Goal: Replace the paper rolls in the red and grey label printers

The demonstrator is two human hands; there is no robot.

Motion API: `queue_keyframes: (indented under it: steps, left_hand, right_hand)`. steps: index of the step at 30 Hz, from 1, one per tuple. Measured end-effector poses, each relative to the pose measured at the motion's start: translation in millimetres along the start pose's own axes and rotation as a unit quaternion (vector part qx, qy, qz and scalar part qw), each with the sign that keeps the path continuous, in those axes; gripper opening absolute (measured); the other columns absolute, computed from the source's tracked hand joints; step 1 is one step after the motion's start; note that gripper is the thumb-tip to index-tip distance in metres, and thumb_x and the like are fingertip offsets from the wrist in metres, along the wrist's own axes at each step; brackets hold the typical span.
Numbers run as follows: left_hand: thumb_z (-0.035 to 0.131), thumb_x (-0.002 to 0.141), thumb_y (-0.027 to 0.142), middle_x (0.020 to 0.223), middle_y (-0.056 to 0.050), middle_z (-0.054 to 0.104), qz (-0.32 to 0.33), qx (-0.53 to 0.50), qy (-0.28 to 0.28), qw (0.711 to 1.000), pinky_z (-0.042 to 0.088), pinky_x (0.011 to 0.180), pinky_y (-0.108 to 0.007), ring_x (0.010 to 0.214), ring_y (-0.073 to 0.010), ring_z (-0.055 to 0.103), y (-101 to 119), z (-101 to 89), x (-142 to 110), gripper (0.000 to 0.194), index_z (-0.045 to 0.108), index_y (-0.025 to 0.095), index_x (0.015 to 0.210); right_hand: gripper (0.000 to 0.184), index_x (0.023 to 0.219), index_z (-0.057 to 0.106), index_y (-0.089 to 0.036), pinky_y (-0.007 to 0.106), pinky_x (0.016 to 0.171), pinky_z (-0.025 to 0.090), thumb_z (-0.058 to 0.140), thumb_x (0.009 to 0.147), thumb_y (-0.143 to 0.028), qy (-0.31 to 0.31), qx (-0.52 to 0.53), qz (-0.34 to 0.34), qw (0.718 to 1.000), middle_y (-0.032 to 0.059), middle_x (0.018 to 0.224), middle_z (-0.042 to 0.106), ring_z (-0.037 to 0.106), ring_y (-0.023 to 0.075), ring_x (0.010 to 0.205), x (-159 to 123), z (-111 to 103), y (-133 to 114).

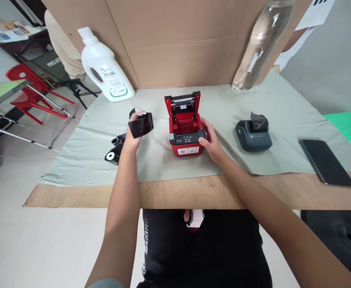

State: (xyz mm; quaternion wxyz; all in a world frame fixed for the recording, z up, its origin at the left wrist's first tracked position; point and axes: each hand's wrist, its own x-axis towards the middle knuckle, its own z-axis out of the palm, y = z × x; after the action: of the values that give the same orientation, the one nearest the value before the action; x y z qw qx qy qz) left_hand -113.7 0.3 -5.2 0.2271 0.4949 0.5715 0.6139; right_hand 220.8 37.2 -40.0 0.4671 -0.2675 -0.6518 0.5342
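Observation:
A small red printer (185,128) stands in the middle of the grey cloth with its lid tipped up and its paper bay showing. My right hand (210,140) rests against its right side, fingers curled round the front corner. To the left, my left hand (132,132) is raised above the cloth and closed on a paper roll in black wrap (141,124). Two more black-wrapped rolls (115,150) lie on the cloth just left of my left wrist.
A dark grey printer (253,136) with a black-wrapped roll on top sits to the right. A black phone (325,162) lies near the table's right front edge. A white detergent bottle (105,66) and a clear plastic bottle (262,44) stand against the cardboard backdrop (175,40).

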Motion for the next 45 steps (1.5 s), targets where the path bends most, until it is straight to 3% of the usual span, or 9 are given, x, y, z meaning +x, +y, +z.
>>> queue_keyframes:
  steps: [4,13,17,21,26,31,35,40,45]
  left_hand:
    - [0.093,0.066,0.058,0.094,-0.005,0.069,-0.004,-0.009,0.058,0.998,0.061,0.086,-0.036,0.092,-0.0225,0.072,2,3.5,4,0.056,0.065,0.022,0.099]
    - [0.078,0.086,0.061,0.087,-0.002,0.061,0.000,0.045,0.165,0.985,0.057,0.084,-0.030,0.087,-0.0175,0.063,-3,-1.9,9,0.045,0.062,0.020,0.095]
    - [0.062,0.095,0.067,0.098,-0.005,0.064,-0.062,-0.019,0.167,0.984,0.059,0.080,-0.031,0.093,-0.0206,0.068,-6,-6.7,15,0.045,0.062,0.023,0.102]
    - [0.080,0.084,0.062,0.104,-0.005,0.067,-0.030,-0.006,0.158,0.987,0.059,0.084,-0.031,0.099,-0.0210,0.071,2,-13.4,13,0.049,0.060,0.024,0.107]
    - [0.093,0.074,0.028,0.088,0.002,0.067,0.004,0.054,0.204,0.977,0.056,0.085,-0.029,0.085,-0.0145,0.068,21,-47.6,15,0.045,0.054,0.022,0.098]
    - [0.088,0.076,0.012,0.078,0.005,0.064,-0.162,0.270,0.208,0.926,0.048,0.071,-0.030,0.067,-0.0117,0.056,29,-108.7,32,0.037,0.061,0.015,0.102]
    - [0.089,0.073,0.019,0.073,0.005,0.063,-0.263,0.435,0.108,0.854,0.045,0.074,-0.029,0.073,-0.0163,0.062,24,-134.3,34,0.035,0.071,0.014,0.102]
    - [0.087,0.073,0.030,0.086,-0.004,0.073,-0.265,0.462,0.092,0.841,0.051,0.087,-0.035,0.093,-0.0272,0.071,9,-132.8,20,0.031,0.071,0.016,0.096]
    - [0.086,0.074,0.045,0.120,-0.019,0.076,-0.087,0.447,0.199,0.868,0.045,0.112,-0.057,0.134,-0.0452,0.058,8,-126.1,23,0.039,0.070,0.021,0.101]
  right_hand:
    - [0.107,0.166,0.038,-0.032,0.064,0.137,0.033,0.076,0.079,-0.081,-0.003,-0.002,0.002,1.000,0.0080,0.179,0.037,0.026,0.0401,0.170,0,0,-1]
    - [0.105,0.164,0.041,-0.032,0.065,0.136,0.033,0.077,0.079,-0.082,-0.008,0.003,-0.001,1.000,0.0088,0.177,0.041,0.031,0.0411,0.168,1,-1,-2]
    - [0.104,0.164,0.041,-0.032,0.065,0.135,0.035,0.077,0.080,-0.081,-0.012,0.009,-0.003,1.000,0.0096,0.175,0.043,0.036,0.0417,0.165,1,-1,-2]
    - [0.103,0.162,0.043,-0.031,0.063,0.136,0.035,0.078,0.079,-0.080,-0.007,0.017,-0.003,1.000,0.0098,0.175,0.044,0.037,0.0409,0.165,0,0,-3]
    - [0.102,0.162,0.043,-0.033,0.063,0.135,0.038,0.078,0.079,-0.080,-0.006,0.011,0.011,1.000,0.0100,0.174,0.044,0.041,0.0406,0.163,0,-1,-5]
    - [0.101,0.162,0.044,-0.033,0.063,0.135,0.037,0.075,0.079,-0.084,-0.010,-0.010,0.001,1.000,0.0089,0.174,0.045,0.038,0.0416,0.164,0,-2,-5]
    - [0.097,0.160,0.047,-0.034,0.064,0.134,0.037,0.075,0.081,-0.082,-0.005,-0.010,-0.008,1.000,0.0082,0.173,0.047,0.038,0.0423,0.164,1,-3,-2]
    - [0.096,0.159,0.049,-0.034,0.063,0.134,0.038,0.076,0.080,-0.081,-0.013,-0.001,-0.018,1.000,0.0087,0.170,0.051,0.041,0.0411,0.162,3,-3,-2]
    - [0.098,0.160,0.048,-0.037,0.063,0.133,0.038,0.076,0.078,-0.084,-0.014,-0.003,0.000,1.000,0.0065,0.172,0.049,0.042,0.0406,0.161,2,-2,-7]
